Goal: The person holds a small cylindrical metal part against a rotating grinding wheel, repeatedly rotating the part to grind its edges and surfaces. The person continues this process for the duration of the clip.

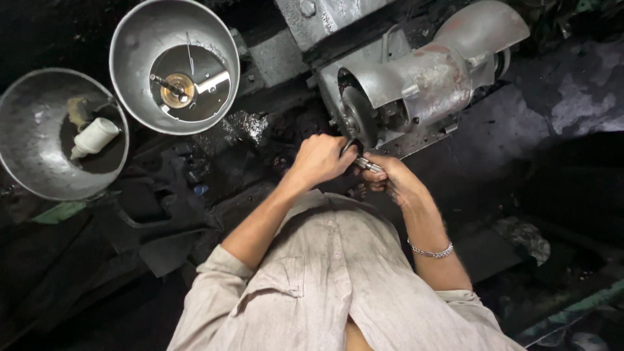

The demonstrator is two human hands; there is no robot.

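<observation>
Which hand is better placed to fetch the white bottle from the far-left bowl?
Left. The left hand is nearer the white bottle in the bowl. The right hand grips the small metal piece at the grinding wheel, farther away.

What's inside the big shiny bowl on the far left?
Inside the left metal bowl lies a small white plastic bottle on its side, next to a dull yellowish lump. The bottom is dark; anything under the bottle is hidden.
</observation>
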